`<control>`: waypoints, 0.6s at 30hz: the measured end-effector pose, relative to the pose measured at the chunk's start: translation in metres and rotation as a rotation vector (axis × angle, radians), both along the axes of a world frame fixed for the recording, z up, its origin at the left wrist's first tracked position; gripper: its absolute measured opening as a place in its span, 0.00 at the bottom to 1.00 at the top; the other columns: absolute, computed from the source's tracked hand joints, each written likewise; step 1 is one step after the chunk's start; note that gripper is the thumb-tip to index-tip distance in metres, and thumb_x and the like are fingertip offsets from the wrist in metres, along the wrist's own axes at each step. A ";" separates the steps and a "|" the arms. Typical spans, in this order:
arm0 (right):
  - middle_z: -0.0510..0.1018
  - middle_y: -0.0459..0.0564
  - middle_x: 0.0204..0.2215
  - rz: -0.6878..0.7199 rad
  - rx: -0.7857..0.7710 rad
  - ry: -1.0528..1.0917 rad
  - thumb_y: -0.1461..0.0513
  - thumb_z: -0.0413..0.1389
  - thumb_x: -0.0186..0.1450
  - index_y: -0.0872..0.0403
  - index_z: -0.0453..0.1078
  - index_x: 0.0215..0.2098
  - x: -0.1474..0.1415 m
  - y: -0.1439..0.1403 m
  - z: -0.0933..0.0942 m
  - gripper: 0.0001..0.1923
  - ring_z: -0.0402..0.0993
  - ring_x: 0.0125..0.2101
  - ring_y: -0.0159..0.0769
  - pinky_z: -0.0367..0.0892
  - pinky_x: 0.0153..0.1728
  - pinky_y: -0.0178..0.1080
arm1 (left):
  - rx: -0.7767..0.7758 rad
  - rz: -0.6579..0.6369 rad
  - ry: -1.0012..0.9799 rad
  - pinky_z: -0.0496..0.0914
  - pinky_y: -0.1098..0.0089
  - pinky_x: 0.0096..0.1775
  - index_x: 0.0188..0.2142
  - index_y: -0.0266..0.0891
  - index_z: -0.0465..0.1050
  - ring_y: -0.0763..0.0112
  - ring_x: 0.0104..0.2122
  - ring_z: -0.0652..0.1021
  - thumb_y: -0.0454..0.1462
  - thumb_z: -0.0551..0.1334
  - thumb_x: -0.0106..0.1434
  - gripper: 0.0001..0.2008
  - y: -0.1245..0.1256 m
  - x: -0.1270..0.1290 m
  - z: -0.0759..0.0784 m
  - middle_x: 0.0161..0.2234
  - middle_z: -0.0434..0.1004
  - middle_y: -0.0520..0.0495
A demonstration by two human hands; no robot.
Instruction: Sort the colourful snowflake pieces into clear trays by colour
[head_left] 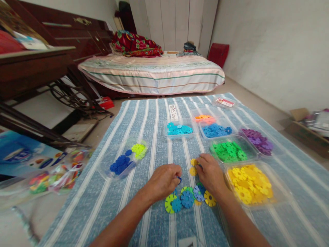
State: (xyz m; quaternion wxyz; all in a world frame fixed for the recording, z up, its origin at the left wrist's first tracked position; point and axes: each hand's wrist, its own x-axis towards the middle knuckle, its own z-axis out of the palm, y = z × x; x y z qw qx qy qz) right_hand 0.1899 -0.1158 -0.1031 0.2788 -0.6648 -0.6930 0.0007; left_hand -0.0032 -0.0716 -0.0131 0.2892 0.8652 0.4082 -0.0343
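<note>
My left hand (167, 179) is closed, pinching a dark blue snowflake disc (179, 180) whose edge peeks out beside the fingers. To its right, my right hand (210, 173) has its fingers curled in at a yellow snowflake disc (193, 162); the fingertips partly hide the grip. A second yellow disc (193, 171) is just below that one. Between my wrists lies a loose pile of slotted discs, among them a lime green disc (169, 203), a blue disc (187, 198) and a larger yellow disc (210, 198).
Clear trays sort discs by colour: yellow (250, 183), green (228, 151), purple (257, 141), blue (216, 130), light blue (180, 129) and orange (205, 118). At left, one tray (105, 171) holds dark blue and lime discs. A lidded box (225, 102) sits at the far corner.
</note>
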 end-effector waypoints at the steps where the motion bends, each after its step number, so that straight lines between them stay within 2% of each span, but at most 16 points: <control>1: 0.73 0.55 0.39 0.001 -0.005 -0.001 0.65 0.49 0.62 0.55 0.73 0.35 0.000 0.000 0.000 0.10 0.66 0.45 0.42 0.63 0.45 0.44 | -0.007 0.025 -0.039 0.60 0.73 0.30 0.26 0.40 0.66 0.73 0.28 0.71 0.33 0.55 0.55 0.03 0.001 -0.003 0.003 0.25 0.70 0.54; 4: 0.73 0.56 0.41 0.002 -0.017 -0.004 0.65 0.49 0.62 0.56 0.73 0.36 0.000 -0.001 0.001 0.10 0.66 0.45 0.43 0.63 0.46 0.44 | 0.006 0.109 -0.124 0.62 0.73 0.33 0.27 0.39 0.69 0.74 0.29 0.71 0.36 0.55 0.57 0.06 0.005 -0.018 0.016 0.27 0.71 0.53; 8: 0.73 0.56 0.40 0.002 -0.017 -0.003 0.65 0.50 0.62 0.56 0.73 0.35 -0.001 -0.001 0.003 0.09 0.66 0.45 0.44 0.63 0.46 0.44 | 0.127 0.231 -0.116 0.64 0.72 0.38 0.30 0.41 0.71 0.72 0.32 0.73 0.39 0.53 0.60 0.10 0.016 -0.054 0.043 0.30 0.75 0.53; 11: 0.73 0.56 0.39 0.000 -0.010 -0.008 0.65 0.50 0.62 0.55 0.72 0.34 -0.002 -0.001 0.003 0.09 0.66 0.45 0.43 0.63 0.47 0.44 | 0.226 0.322 0.008 0.64 0.72 0.39 0.33 0.41 0.72 0.71 0.34 0.74 0.40 0.53 0.60 0.11 0.028 -0.087 0.060 0.32 0.76 0.52; 13: 0.73 0.55 0.39 0.000 -0.005 -0.012 0.65 0.49 0.62 0.55 0.72 0.34 -0.001 -0.001 0.002 0.09 0.66 0.45 0.43 0.63 0.46 0.44 | 0.270 0.358 0.163 0.62 0.73 0.38 0.33 0.40 0.73 0.71 0.32 0.74 0.39 0.53 0.60 0.11 0.036 -0.106 0.067 0.31 0.76 0.53; 18: 0.73 0.56 0.39 0.013 -0.005 -0.018 0.65 0.49 0.62 0.55 0.73 0.34 0.000 -0.001 0.000 0.10 0.66 0.44 0.44 0.63 0.44 0.44 | 0.259 0.362 0.431 0.57 0.76 0.32 0.28 0.39 0.73 0.73 0.27 0.71 0.34 0.53 0.58 0.10 0.048 -0.130 0.068 0.24 0.74 0.54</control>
